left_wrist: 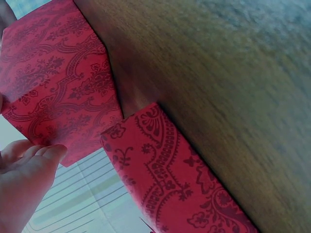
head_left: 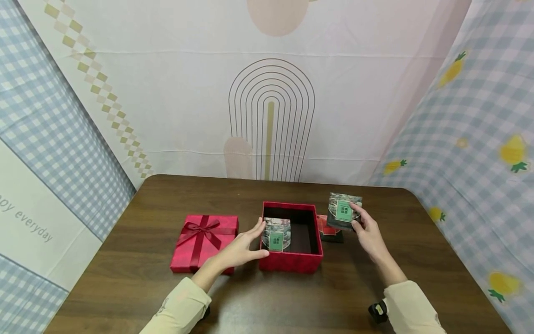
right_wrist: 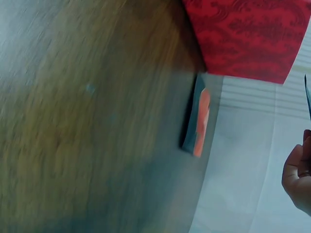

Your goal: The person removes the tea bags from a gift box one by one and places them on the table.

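Observation:
An open red box (head_left: 292,262) stands mid-table, and a dark packet with a green label (head_left: 276,235) stands upright inside it at its left wall. My left hand (head_left: 250,246) lies beside the box with straight fingers touching that packet's left edge. In the left wrist view its fingers (left_wrist: 34,160) meet a red patterned wall (left_wrist: 53,82). To the right of the box, my right hand (head_left: 367,232) pinches a second green-labelled packet (head_left: 344,211) above the table. Below it a red-labelled packet (head_left: 327,228) lies on the wood; the right wrist view shows this red-labelled packet (right_wrist: 197,119) too.
A red lid with a ribbon bow (head_left: 204,241) lies left of the box. The brown table (head_left: 375,297) is ringed by hanging patterned cloths at the back and both sides. The box's corner (right_wrist: 243,39) fills the top of the right wrist view.

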Available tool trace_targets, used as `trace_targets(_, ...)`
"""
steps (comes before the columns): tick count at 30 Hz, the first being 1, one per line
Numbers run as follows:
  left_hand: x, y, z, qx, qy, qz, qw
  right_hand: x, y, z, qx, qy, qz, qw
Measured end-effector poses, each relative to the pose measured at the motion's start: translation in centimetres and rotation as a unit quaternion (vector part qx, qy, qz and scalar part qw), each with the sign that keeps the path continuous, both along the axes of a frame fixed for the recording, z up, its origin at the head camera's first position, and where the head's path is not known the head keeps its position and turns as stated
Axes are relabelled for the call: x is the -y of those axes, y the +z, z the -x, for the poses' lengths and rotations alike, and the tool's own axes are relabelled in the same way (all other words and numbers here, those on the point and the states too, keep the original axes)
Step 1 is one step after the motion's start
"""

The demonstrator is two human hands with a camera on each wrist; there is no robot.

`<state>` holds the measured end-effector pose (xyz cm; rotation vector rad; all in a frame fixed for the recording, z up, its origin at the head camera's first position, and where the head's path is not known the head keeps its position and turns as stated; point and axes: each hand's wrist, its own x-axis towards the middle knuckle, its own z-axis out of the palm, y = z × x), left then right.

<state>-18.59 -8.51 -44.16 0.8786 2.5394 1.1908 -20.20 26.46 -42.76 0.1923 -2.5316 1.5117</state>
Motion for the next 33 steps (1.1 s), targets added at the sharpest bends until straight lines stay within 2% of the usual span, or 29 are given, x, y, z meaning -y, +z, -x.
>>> trace_targets(10, 0.0, 0.3, 0.1, -0.002, -0.008, 0.0, 1.0, -2.6, -0.9, 0.6, 0.007, 0.015, -0.012, 1.0)
trace_targets(19, -0.1, 0.0, 0.1, 0.006, -0.003, 0.003, 1.0, -4.9, -2.1, 1.2, 0.007, 0.056, -0.047, 0.997)
trace_targets(25, 0.1, -0.1, 0.1, -0.004, -0.007, -0.014, 0.9999, -5.7, -2.8, 1.6, 0.032, 0.052, -0.067, 0.996)
trace_targets(30, 0.2, -0.1, -0.1, -0.029, -0.014, -0.02, 0.9993, -6.4, -3.4, 1.8, 0.051, 0.048, -0.084, 0.994)
trace_targets(33, 0.1, -0.1, -0.1, -0.022, -0.008, -0.013, 0.9996, -6.8, -3.6, 2.0, 0.061, 0.044, -0.092, 0.993)
